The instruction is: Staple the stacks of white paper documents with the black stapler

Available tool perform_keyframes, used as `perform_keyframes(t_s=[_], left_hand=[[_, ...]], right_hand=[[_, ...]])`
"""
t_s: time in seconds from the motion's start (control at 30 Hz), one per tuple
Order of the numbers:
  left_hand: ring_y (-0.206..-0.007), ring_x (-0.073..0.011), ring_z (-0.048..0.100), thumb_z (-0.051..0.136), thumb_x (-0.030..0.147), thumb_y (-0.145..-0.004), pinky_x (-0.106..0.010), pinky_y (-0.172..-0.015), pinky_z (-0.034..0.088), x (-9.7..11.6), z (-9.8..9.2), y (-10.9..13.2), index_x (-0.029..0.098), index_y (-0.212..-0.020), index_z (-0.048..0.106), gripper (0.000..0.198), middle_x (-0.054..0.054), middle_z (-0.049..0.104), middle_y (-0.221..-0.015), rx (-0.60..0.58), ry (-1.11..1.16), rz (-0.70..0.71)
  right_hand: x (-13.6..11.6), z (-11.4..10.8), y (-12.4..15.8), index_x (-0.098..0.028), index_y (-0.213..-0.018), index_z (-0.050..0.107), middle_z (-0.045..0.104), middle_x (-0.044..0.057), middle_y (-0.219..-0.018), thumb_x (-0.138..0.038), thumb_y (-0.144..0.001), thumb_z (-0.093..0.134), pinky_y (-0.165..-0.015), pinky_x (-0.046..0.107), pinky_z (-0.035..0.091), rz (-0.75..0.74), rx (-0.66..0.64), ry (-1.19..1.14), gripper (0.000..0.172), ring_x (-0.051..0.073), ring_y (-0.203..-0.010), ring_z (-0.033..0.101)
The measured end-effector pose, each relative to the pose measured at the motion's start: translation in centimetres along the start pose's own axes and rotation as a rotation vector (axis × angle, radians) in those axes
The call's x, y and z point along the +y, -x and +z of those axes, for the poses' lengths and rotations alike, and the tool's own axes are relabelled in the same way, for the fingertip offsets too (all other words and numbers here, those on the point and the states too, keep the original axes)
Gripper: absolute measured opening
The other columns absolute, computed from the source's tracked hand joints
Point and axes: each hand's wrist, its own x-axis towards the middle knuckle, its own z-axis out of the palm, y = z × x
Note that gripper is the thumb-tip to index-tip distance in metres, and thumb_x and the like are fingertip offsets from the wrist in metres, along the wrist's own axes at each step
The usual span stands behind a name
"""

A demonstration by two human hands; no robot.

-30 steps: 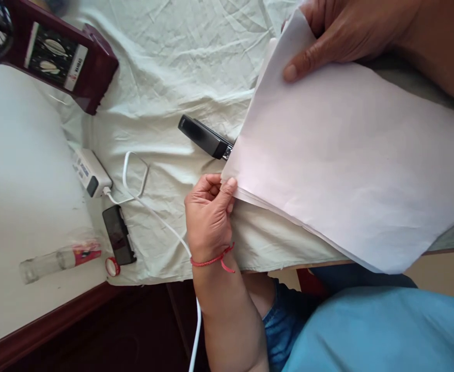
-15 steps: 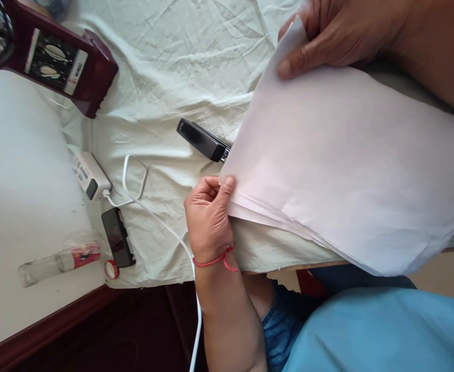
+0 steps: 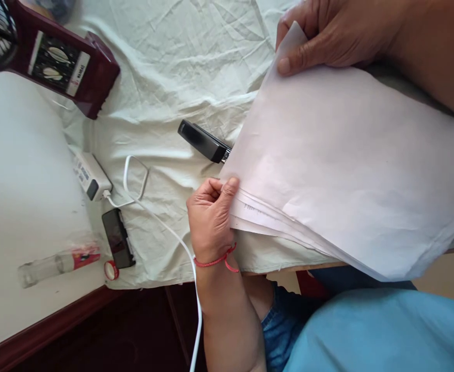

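A stack of white paper sheets [image 3: 339, 150] spreads between my two hands over the cloth-covered table. My left hand [image 3: 213, 217], with a red string bracelet at the wrist, pinches the near left corner of the stack, thumb on top. Beside it the sheets' edges fan apart, and a few lines of print show on one lower sheet. At the top right my right hand [image 3: 327, 39] grips the far corner, its thumb on the top sheet and the corner curling up. A black stapler [image 3: 203, 140] lies just beyond my left hand, its one end hidden under the paper.
A dark red fan [image 3: 72, 67] stands at the upper left. Near the wall lie a white power adapter [image 3: 91, 175] with a white cable [image 3: 165, 226], a black phone [image 3: 117, 237], a red-rimmed roll or cap [image 3: 111, 269] and a clear bottle [image 3: 58, 263]. The cable passes by my left wrist.
The lower sheets have fanned out further beside my left hand, so a printed sheet now shows. My left hand has shifted slightly right; my right hand keeps its grip.
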Motion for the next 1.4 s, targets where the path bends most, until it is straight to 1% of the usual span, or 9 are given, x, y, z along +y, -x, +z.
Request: perform_keyframes(t_s=[0.17,0.3,0.4,0.57,0.7,0.9,1.17,1.27,1.4], left_hand=[[-0.062,-0.0067,0.05,0.107,0.053,-0.069,-0.017,-0.057,0.044,0.4,-0.9,0.0,0.018,-0.073,0.068,0.053,0.005,0.059,-0.069,-0.096,0.02,-0.075],[-0.072,-0.0083,0.066,0.109,0.034,-0.067,-0.014,-0.066,0.054,0.9,-2.6,0.1,0.02,-0.095,0.08,0.042,0.002,0.074,-0.079,-0.192,0.017,-0.161],[-0.071,-0.0069,0.069,0.104,0.017,-0.064,-0.011,-0.065,0.053,1.2,-3.0,0.0,0.019,-0.1,0.082,0.043,0.001,0.077,-0.079,-0.207,0.036,-0.182],[-0.061,-0.0067,0.064,0.1,0.011,-0.059,-0.012,-0.057,0.049,1.3,-2.0,-0.1,0.021,-0.107,0.082,0.053,0.004,0.077,-0.075,-0.155,0.083,-0.2],[-0.065,-0.008,0.067,0.1,0.014,-0.061,-0.015,-0.062,0.053,0.8,-1.5,-0.2,0.021,-0.102,0.082,0.045,0.003,0.077,-0.077,-0.137,0.104,-0.149],[-0.073,-0.0109,0.074,0.092,0.017,-0.082,-0.019,-0.074,0.06,0.1,-1.7,-0.3,0.021,-0.105,0.08,0.026,0.0,0.081,-0.084,-0.151,0.1,-0.075],[-0.08,-0.0124,0.078,0.09,0.017,-0.086,-0.02,-0.077,0.062,0.1,-1.3,-0.3,0.021,-0.101,0.081,0.018,-0.001,0.084,-0.088,-0.168,0.135,-0.075],[-0.083,-0.0151,0.079,0.083,0.03,-0.098,-0.023,-0.073,0.062,0.1,-1.3,-0.1,0.022,-0.105,0.081,0.011,-0.003,0.085,-0.094,-0.155,0.148,-0.113],[-0.086,-0.0173,0.08,0.075,0.056,-0.106,-0.025,-0.072,0.061,0.2,-0.8,0.1,0.02,-0.105,0.082,0.036,-0.007,0.084,-0.096,-0.12,0.195,-0.101]], right_hand=[[0.2,0.1,0.0,-0.019,-0.092,0.062,0.049,-0.017,-0.052,-0.028,-0.105,0.074,-0.029,0.015,0.028,-0.013,-0.012,-0.015,0.02,0.003,-0.033,0.042],[0.3,0.0,0.0,-0.018,-0.093,0.065,0.054,-0.017,-0.054,-0.027,-0.104,0.075,-0.031,0.012,0.032,-0.033,-0.017,-0.024,0.018,0.003,-0.035,0.048],[0.2,0.1,0.1,-0.017,-0.094,0.066,0.055,-0.017,-0.055,-0.023,-0.104,0.075,-0.031,0.012,0.032,-0.032,-0.021,-0.03,0.015,0.002,-0.034,0.046],[0.3,0.3,0.2,-0.011,-0.1,0.075,0.063,-0.018,-0.059,-0.022,-0.097,0.081,-0.041,0.006,0.043,-0.109,-0.053,-0.077,0.013,0.0,-0.041,0.055],[0.1,0.4,0.4,-0.009,-0.106,0.079,0.068,-0.017,-0.062,-0.026,-0.091,0.086,-0.044,0.001,0.043,-0.109,-0.035,-0.07,0.023,-0.003,-0.043,0.054],[-1.2,1.2,1.1,-0.009,-0.101,0.081,0.069,-0.019,-0.062,-0.015,-0.084,0.085,-0.05,-0.004,0.042,-0.094,0.001,-0.131,0.018,-0.006,-0.051,0.057],[-1.2,1.1,1.3,-0.008,-0.098,0.078,0.071,-0.019,-0.065,-0.007,-0.084,0.081,-0.054,-0.003,0.047,-0.135,-0.035,-0.204,0.015,-0.005,-0.055,0.062],[-0.8,1.0,1.2,-0.008,-0.101,0.079,0.073,-0.019,-0.067,-0.008,-0.085,0.083,-0.054,-0.003,0.047,-0.154,-0.024,-0.19,0.016,-0.005,-0.056,0.062],[-0.4,1.0,1.2,-0.009,-0.104,0.081,0.074,-0.019,-0.069,-0.01,-0.087,0.086,-0.055,-0.004,0.047,-0.187,-0.041,-0.223,0.018,-0.005,-0.059,0.064]])
